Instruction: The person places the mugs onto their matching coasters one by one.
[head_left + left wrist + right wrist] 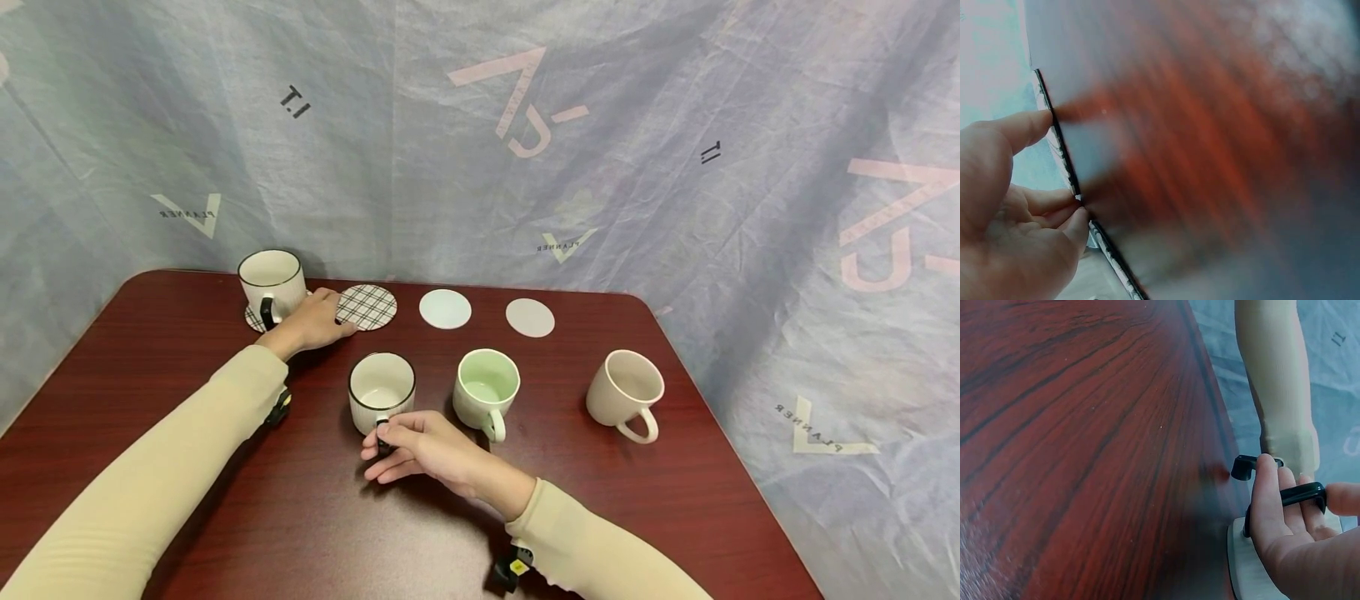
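My right hand (431, 450) grips the black handle (1300, 492) of a white ribbed mug (367, 404) with a dark rim, which stands upright at the table's middle. Its fingers pass through the handle in the right wrist view, and the thumb lies near the handle's outer side. Farther back, my left hand (315, 321) touches the edge of a round plaid coaster (367, 307). In the left wrist view its thumb (1029, 128) and fingertips meet that coaster's thin edge (1065, 153) at separate spots. Beside this hand, a matching white mug (272, 279) sits on another plaid coaster (253, 318).
A pale green mug (480, 400) stands just right of the gripped mug, and a beige mug (615, 396) is farther right. A pale blue coaster (446, 309) and a pale pinkish coaster (530, 317) lie along the back. Fabric (450, 167) hangs behind the dark red table (300, 517).
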{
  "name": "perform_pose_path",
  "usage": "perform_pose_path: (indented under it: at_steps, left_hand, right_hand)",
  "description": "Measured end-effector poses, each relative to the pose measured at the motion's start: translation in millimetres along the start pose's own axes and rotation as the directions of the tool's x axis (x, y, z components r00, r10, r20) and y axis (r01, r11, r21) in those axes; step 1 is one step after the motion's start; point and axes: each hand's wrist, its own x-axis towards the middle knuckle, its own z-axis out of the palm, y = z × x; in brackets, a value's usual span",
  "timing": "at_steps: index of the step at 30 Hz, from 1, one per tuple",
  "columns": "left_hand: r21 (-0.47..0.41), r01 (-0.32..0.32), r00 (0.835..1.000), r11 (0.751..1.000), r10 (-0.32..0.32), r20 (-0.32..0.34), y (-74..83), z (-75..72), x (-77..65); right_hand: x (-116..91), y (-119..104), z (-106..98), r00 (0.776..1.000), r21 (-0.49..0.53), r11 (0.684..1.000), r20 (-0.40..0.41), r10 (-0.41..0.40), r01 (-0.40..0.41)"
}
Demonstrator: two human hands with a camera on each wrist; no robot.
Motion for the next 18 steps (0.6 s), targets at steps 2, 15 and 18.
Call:
perform_pose_path:
  at_steps: [2, 15, 18]
  left_hand:
    - [0.0, 0.0, 1.0, 1.0, 0.0, 0.001, 0.3, -0.1, -0.3]
    - [-0.018, -0.003, 1.0, 1.0, 0.003, -0.026, -0.2, 2.9, -0.3]
    - [-0.013, -0.001, 1.0, 1.0, 0.001, -0.018, -0.2, 2.7, -0.1]
  right_hand:
    - [-0.6, -0.5, 0.5, 1.0, 0.0, 1.0, -0.002, 0.001, -0.001]
    - [-1.5, 1.4, -2.6, 1.0, -0.02, 0.999, 0.002, -0.025, 0.025]
    - [-2.4, 1.3, -4.3, 0.999, -0.033, 0.999, -0.001, -0.042, 0.042]
